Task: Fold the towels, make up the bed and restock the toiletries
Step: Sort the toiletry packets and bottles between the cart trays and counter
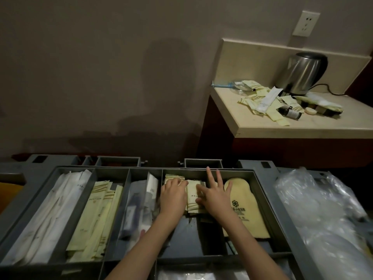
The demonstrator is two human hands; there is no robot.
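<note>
A grey divided cart tray [129, 169] holds toiletry packets. Both my hands are in its fourth compartment, over a stack of small yellow sachets [193, 196]. My left hand [173, 196] lies on the left side of the stack with its fingers curled over the top sachets. My right hand [217, 196] rests on the right side, fingers spread and straight, thumb touching a sachet. A yellow cloth mitt [245, 215] with a logo lies in the same compartment to the right. Part of the stack is hidden under my hands.
Other compartments hold long white packets [54, 209], long yellow packets [96, 219] and clear-wrapped items [139, 203]. A crumpled plastic bag [323, 209] lies right of the tray. A counter [282, 127] at the back right carries a kettle [302, 73] and scattered toiletries [268, 102].
</note>
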